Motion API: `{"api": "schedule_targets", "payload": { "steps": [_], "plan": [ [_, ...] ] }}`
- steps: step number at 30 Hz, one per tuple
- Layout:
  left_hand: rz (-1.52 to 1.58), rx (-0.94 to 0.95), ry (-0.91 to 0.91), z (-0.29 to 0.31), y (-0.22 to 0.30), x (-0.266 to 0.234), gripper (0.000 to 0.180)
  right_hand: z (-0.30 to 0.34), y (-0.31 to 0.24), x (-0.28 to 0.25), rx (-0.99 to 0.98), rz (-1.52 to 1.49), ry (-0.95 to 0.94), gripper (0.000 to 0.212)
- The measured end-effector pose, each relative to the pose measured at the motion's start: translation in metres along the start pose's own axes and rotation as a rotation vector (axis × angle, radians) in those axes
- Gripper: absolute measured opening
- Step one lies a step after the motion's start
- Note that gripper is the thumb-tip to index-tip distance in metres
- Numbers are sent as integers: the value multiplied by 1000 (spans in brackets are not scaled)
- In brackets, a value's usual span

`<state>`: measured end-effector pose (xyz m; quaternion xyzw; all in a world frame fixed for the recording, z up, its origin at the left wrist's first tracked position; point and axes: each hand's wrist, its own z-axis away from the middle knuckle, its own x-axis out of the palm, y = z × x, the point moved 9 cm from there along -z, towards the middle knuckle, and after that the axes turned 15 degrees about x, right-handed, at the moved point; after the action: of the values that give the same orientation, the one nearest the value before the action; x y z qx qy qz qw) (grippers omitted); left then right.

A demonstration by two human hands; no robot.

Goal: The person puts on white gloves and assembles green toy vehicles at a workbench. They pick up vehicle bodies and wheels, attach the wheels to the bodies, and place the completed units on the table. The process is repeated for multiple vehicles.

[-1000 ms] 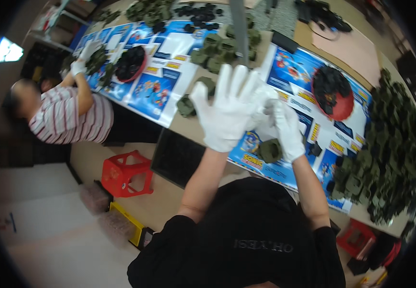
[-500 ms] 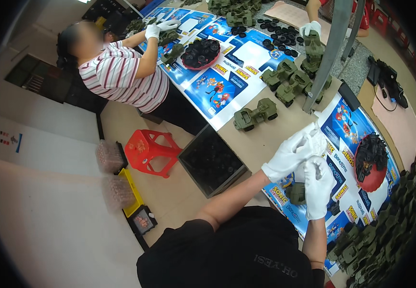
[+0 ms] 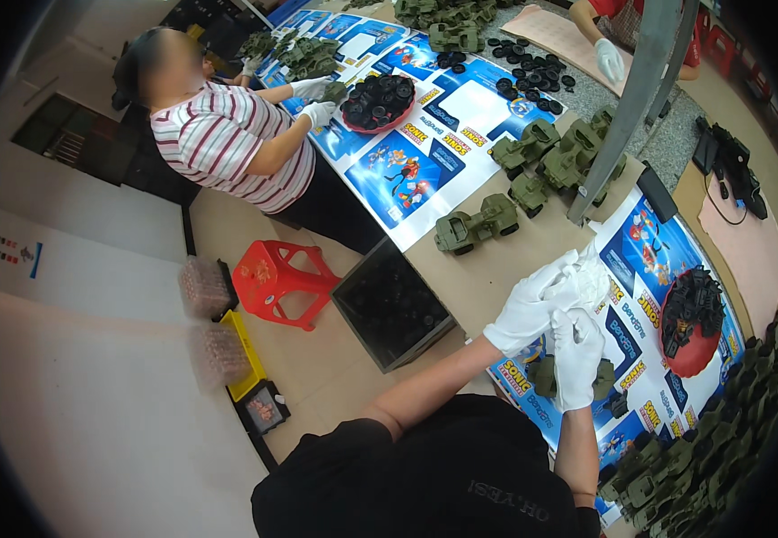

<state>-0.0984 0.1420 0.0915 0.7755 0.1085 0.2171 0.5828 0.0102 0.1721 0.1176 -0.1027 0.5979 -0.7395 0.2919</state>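
Both my hands wear white gloves and are close together above the table's near edge. My left hand (image 3: 537, 305) has its fingers bent and drawn together, with pale, crumpled-looking white at the tips; what they hold, if anything, I cannot make out. Just below it, my right hand (image 3: 578, 354) is closed in a pinch, its contents hidden. Under the right hand sits an olive-green toy vehicle part (image 3: 545, 377), partly covered by the glove. Beside it lies a small black part (image 3: 618, 404).
Assembled green toy trucks (image 3: 476, 224) stand beyond my left hand, near a grey metal post (image 3: 626, 112). A red bowl of black parts (image 3: 695, 357) is at right; many green pieces (image 3: 703, 448) are heaped nearer. A co-worker (image 3: 227, 134) stands left, near a red stool (image 3: 283, 280).
My right hand has shifted slightly left and down, exposing green on its right side. The left co-worker's hands moved nearer the bowl of wheels; the far-right person's hand left the green trucks.
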Motion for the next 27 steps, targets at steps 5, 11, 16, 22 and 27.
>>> {"api": "schedule_targets", "payload": {
  "steps": [5, 11, 16, 22, 27],
  "plan": [
    [271, -140, 76, 8, -16, 5, 47, 3, -18, 1, -69, 47, -90, 24],
    [209, -142, 76, 9, -13, 1, 44, 17, -38, 16, -353, 250, -162, 24],
    [72, -4, 224, 3, 19, 5, 59, 26, -34, 16, -379, 195, -221, 22],
    [208, -41, 151, -4, -11, 8, 62, 18, -10, 4, -174, 209, -7, 16],
    [-465, 146, 74, -24, 0, -9, 55, 40, -60, 0, -436, 346, 194, 16]
  ]
}}
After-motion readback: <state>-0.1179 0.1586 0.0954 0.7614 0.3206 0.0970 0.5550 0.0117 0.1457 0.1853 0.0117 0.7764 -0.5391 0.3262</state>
